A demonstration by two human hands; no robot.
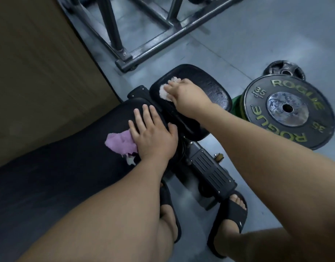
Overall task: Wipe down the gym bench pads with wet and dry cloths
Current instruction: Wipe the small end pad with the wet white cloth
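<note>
Black seat pad (210, 86) is pressed with pale cloth (165, 90).
Cloth is covered by right hand (183, 91), fingers straight and together; purple cloth (119, 141) is pinned to back pad (68, 167) by left hand (153, 133), fingers spread.

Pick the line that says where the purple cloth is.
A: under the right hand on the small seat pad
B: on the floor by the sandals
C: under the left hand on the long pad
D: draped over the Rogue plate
C: the purple cloth lies on the long pad with the left hand flat on its edge, while the right hand presses a pale cloth on the small seat pad.
</note>
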